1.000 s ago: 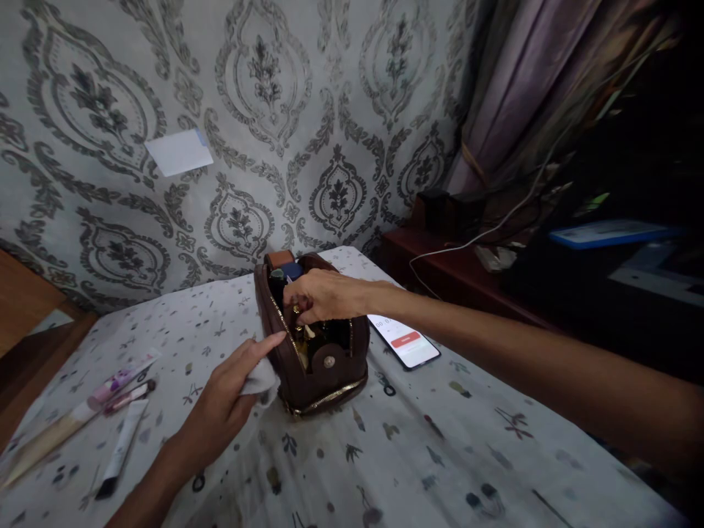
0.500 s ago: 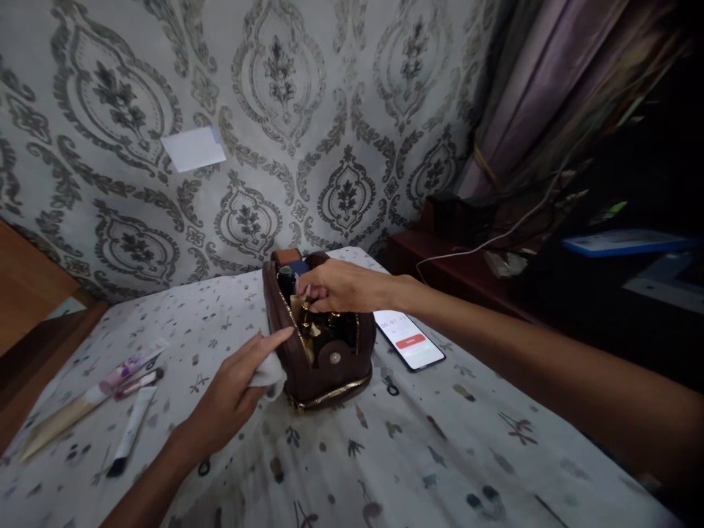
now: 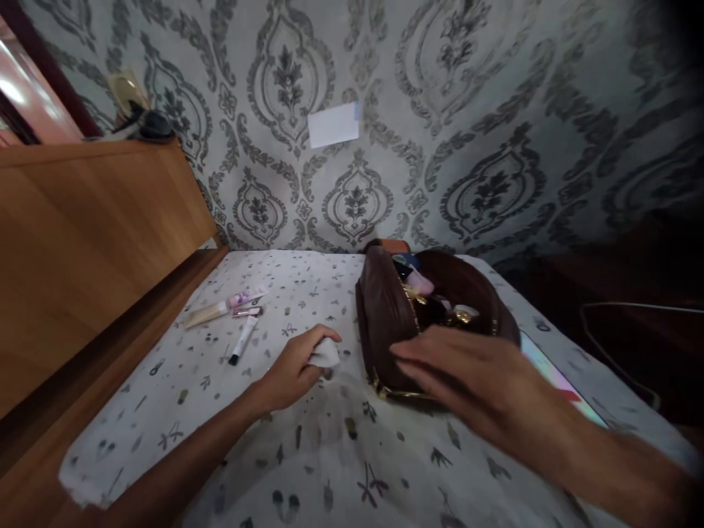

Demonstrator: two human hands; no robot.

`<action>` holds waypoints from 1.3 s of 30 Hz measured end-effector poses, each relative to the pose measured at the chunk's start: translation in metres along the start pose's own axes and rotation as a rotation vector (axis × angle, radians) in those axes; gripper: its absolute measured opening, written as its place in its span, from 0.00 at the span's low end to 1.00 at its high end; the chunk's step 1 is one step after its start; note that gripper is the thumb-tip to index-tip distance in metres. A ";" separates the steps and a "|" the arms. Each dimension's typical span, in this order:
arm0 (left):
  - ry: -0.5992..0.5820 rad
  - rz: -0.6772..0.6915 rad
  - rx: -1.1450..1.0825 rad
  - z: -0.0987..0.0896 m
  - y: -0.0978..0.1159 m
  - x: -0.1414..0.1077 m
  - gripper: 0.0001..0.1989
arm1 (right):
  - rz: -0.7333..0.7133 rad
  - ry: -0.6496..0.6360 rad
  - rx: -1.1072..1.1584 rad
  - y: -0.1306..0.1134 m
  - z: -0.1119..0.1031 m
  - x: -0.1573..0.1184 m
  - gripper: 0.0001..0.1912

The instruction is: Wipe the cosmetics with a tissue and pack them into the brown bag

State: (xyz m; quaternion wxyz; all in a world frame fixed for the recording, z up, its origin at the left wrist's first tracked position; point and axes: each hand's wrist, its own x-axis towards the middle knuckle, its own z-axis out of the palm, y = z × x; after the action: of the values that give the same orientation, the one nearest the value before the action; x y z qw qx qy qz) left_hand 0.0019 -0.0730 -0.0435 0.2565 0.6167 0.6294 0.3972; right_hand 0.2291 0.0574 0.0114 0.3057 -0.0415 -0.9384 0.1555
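Observation:
A dark brown zip bag (image 3: 385, 301) stands unzipped on the bedsheet, with small cosmetic items inside, among them a pink piece (image 3: 419, 281) and a gold-coloured one (image 3: 465, 314). In front of its opening is my right hand (image 3: 467, 367), fingers stretched out and slightly blurred, with nothing visible in them. Whether it touches the bag I cannot tell. Left of the bag, my left hand (image 3: 297, 370) is closed around a crumpled white cloth (image 3: 325, 353). Farther left lie several slim tubes, including a white tube with a black cap (image 3: 243, 339) and a pink and beige tube (image 3: 206, 315).
A lit phone (image 3: 555, 381) lies right of the bag, partly behind my right forearm. The patterned bedsheet (image 3: 324, 469) meets a wooden panel (image 3: 99, 249) on the left. A white cable (image 3: 621, 305) runs at the right. Paper (image 3: 333, 125) is on the wall.
My right hand has come out of the bag and is now in front of it. My left hand, with the cloth, has left the bag's side. The view has turned left.

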 end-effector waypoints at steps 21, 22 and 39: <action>0.406 -0.380 0.424 -0.126 -0.105 -0.011 0.20 | 0.264 -0.193 0.439 -0.063 0.180 -0.022 0.13; 0.389 -0.414 0.491 -0.130 -0.112 -0.011 0.20 | 0.287 -0.206 0.451 -0.063 0.182 -0.021 0.13; 0.549 -0.521 0.822 -0.193 -0.153 -0.022 0.20 | 0.552 -0.163 0.700 -0.060 0.187 -0.017 0.13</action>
State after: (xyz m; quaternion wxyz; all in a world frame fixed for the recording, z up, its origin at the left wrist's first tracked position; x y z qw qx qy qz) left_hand -0.2402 -0.1184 -0.0659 -0.0885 0.3639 0.9078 0.1886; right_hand 0.1339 -0.0524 -0.1223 0.1737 -0.1717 -0.8041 0.5420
